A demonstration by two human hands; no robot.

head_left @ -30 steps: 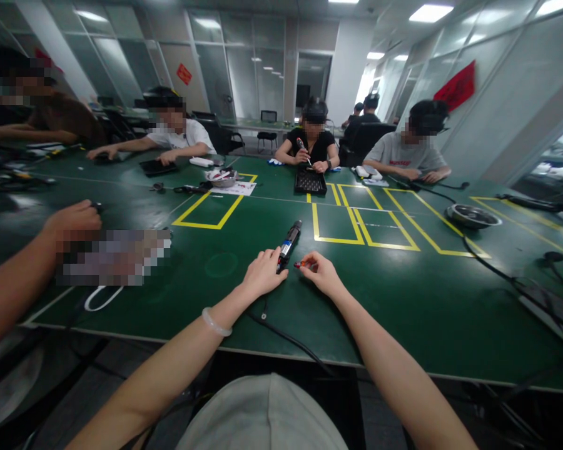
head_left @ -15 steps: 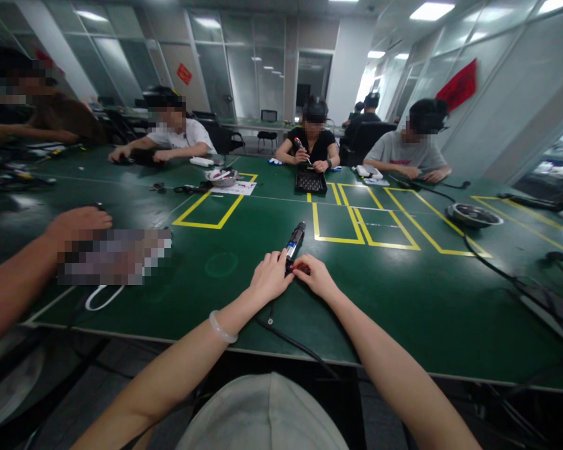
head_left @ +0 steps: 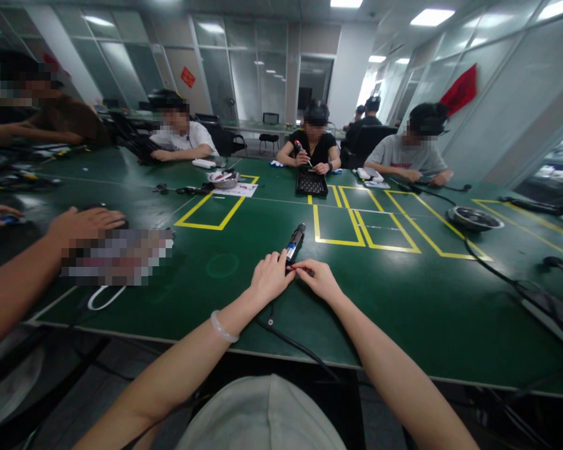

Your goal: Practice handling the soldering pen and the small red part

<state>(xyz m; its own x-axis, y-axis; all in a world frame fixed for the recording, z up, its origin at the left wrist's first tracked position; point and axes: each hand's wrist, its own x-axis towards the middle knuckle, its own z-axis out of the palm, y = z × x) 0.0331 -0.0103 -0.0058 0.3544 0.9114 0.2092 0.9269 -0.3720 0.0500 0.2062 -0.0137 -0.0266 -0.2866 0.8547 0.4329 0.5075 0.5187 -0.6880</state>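
Observation:
A black corded power tool (head_left: 296, 240) with a silver and blue section showing lies on the green table in front of me, its narrow end pointing away. My left hand (head_left: 272, 274) is closed around its near part and presses it to the tabletop. Just to the right, my right hand (head_left: 319, 278) is pinched by the tool's near end, with something small and red (head_left: 293, 269) at its fingertips. What that red thing is, I cannot make out. A black cord (head_left: 300, 345) with a small ring terminal (head_left: 271, 322) beside it runs from under my left wrist to the table edge.
A neighbour's hand (head_left: 87, 222) rests at the left by a blurred-out flat item. Yellow tape outlines (head_left: 338, 240) mark the table (head_left: 206, 300). A round fan-like part (head_left: 475, 217) and cables lie on the right. Across sit several people, one with a black tray (head_left: 311, 185).
My right hand has shifted slightly right, its fingers straighter; less red shows in it. My left hand stays on the tool. The neighbour's hand has slid right, and another hand appears at far left.

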